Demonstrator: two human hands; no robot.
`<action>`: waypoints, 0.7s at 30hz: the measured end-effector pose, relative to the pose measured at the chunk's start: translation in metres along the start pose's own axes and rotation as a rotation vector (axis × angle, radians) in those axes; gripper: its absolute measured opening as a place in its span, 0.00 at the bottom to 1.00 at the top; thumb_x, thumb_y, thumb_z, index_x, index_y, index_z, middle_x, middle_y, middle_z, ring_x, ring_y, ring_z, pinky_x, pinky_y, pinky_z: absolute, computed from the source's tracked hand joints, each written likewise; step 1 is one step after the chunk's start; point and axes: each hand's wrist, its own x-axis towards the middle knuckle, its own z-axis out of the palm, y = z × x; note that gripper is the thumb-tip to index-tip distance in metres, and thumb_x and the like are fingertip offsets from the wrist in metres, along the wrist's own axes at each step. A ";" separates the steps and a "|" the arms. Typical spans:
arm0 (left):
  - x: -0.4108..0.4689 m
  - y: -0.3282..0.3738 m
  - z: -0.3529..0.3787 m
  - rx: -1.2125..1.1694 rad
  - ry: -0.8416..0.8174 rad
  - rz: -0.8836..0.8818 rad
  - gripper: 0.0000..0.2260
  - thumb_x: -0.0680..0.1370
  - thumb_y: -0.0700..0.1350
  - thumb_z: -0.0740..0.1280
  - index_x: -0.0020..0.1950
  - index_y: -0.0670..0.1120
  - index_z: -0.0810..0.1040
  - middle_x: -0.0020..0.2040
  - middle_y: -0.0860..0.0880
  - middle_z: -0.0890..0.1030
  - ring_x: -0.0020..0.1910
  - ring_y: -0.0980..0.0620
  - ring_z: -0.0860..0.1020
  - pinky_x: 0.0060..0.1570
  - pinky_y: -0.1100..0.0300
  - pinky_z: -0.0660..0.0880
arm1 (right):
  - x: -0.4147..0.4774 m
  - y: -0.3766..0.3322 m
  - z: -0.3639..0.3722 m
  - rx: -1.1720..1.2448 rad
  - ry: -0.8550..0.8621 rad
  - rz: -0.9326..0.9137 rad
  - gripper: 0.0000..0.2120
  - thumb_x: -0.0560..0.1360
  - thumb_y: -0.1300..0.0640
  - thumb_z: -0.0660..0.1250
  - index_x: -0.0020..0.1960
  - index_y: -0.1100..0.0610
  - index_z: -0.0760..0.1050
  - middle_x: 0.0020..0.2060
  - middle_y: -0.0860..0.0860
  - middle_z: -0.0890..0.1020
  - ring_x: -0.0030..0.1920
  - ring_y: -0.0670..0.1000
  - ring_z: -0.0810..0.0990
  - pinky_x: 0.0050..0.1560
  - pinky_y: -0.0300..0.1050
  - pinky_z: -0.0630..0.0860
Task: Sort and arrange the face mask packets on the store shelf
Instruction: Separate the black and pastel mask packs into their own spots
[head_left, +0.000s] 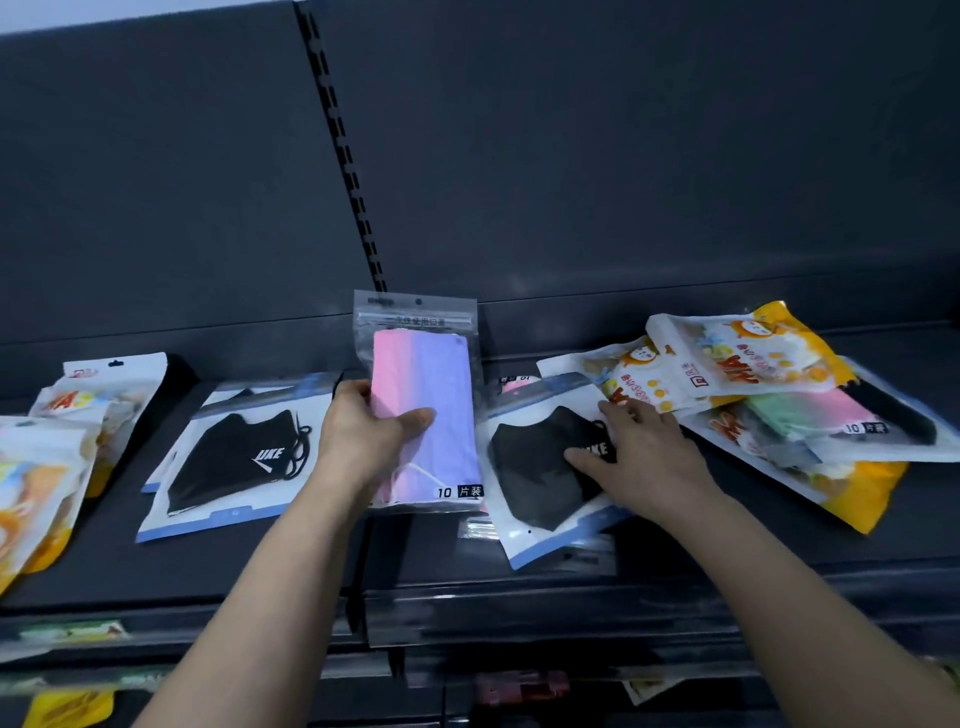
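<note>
My left hand (366, 431) grips a clear packet of pink and purple masks (431, 374), held upright above the middle of the dark shelf (260, 566). My right hand (641, 447) rests with straight fingers on a black-mask packet (530, 478) lying flat just right of centre. Another black-mask packet (239, 457) lies flat to the left of my left hand. A loose heap of orange and white cartoon packets (737, 358) sits at the right, over a green and pink mask packet (810, 415).
More orange cartoon packets (47, 467) are piled at the shelf's left end. A slotted upright (343, 150) splits the dark back panel. Lower shelves with small goods (524, 686) show below the front edge.
</note>
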 end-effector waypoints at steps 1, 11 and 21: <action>-0.002 0.001 0.001 -0.003 0.002 0.001 0.28 0.64 0.49 0.81 0.59 0.43 0.74 0.50 0.46 0.83 0.45 0.45 0.83 0.49 0.47 0.81 | 0.000 0.004 -0.001 0.021 -0.010 0.023 0.40 0.71 0.30 0.60 0.75 0.50 0.55 0.72 0.54 0.62 0.69 0.57 0.63 0.62 0.55 0.70; -0.024 0.004 -0.014 0.003 0.140 0.063 0.28 0.65 0.48 0.81 0.59 0.45 0.74 0.52 0.47 0.82 0.47 0.46 0.82 0.52 0.46 0.80 | 0.001 0.015 -0.016 0.642 0.054 -0.029 0.32 0.70 0.54 0.72 0.71 0.47 0.64 0.60 0.47 0.76 0.58 0.49 0.75 0.54 0.45 0.72; -0.006 -0.024 -0.163 0.002 0.416 0.067 0.28 0.64 0.50 0.79 0.59 0.46 0.74 0.51 0.48 0.81 0.48 0.46 0.81 0.50 0.44 0.80 | 0.000 -0.114 0.015 1.117 0.009 -0.103 0.20 0.75 0.68 0.62 0.61 0.49 0.75 0.53 0.44 0.80 0.48 0.45 0.80 0.51 0.39 0.77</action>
